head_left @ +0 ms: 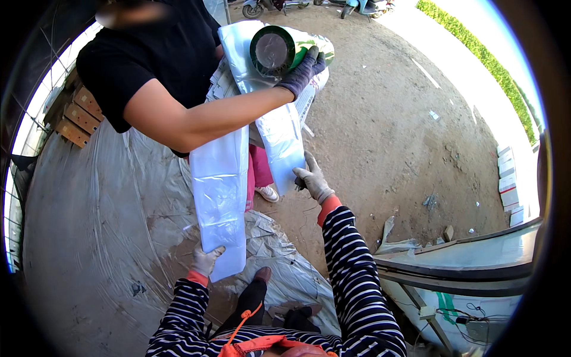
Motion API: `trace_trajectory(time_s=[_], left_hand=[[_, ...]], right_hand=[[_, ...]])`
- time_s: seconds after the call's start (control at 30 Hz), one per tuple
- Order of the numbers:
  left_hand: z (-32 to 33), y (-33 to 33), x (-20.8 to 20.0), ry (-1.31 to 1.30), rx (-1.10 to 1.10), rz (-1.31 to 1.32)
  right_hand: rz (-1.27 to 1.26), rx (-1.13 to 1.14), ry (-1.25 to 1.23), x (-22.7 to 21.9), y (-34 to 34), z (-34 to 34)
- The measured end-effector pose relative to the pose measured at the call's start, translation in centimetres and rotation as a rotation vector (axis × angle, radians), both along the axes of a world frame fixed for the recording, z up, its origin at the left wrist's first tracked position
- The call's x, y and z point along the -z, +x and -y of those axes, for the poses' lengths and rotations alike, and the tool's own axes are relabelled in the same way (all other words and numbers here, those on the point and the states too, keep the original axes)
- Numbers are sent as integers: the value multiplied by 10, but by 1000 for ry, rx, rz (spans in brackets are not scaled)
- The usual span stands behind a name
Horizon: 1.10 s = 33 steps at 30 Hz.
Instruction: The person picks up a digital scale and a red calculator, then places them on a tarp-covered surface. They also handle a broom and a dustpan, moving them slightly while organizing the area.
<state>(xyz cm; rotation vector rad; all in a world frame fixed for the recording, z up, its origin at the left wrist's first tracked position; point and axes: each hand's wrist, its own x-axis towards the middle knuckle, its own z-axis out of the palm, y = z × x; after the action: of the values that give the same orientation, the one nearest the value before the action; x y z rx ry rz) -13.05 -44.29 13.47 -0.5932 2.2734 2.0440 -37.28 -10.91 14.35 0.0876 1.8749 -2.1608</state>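
My left hand (206, 260), in a pale work glove, is closed on the lower edge of a long folded stack of white plastic bags (220, 208). Higher up and to the right, my right hand (315, 178), gloved as well, pinches the lower end of a second white plastic bundle (282, 146). A dark spot shows at its fingertips; I cannot tell what it is. Both bundles hang from the arms of a person facing me. That person's dark-gloved hand (304, 72) clasps a green-edged roll (273, 50) against them, with printed sheets partly hidden behind.
Crumpled plastic sheeting (101, 220) covers the ground at left, with brown boxes (81, 116) by the far edge. At lower right stands a metal-framed table (470, 253) with loose wires beneath. White boxes (508, 184) line the right side; scooters (357, 7) are parked far back.
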Motion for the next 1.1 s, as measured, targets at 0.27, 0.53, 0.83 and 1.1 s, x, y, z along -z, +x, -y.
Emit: trace_trajectory(time_s=[0.27,0.53,0.83,1.1], left_hand=[[22,101,10,-105,316,724],[37,118,196,-815,1029,1025],[-3,33,214,-862,749,694],[-100,-5,163,-802,1028,606]], right_hand=[[112,205,-69,50,113,-51],[608,421,-74,146,310,-94],[754,301,-81,145,393,-106],[924,350,-635,110,424,-95]])
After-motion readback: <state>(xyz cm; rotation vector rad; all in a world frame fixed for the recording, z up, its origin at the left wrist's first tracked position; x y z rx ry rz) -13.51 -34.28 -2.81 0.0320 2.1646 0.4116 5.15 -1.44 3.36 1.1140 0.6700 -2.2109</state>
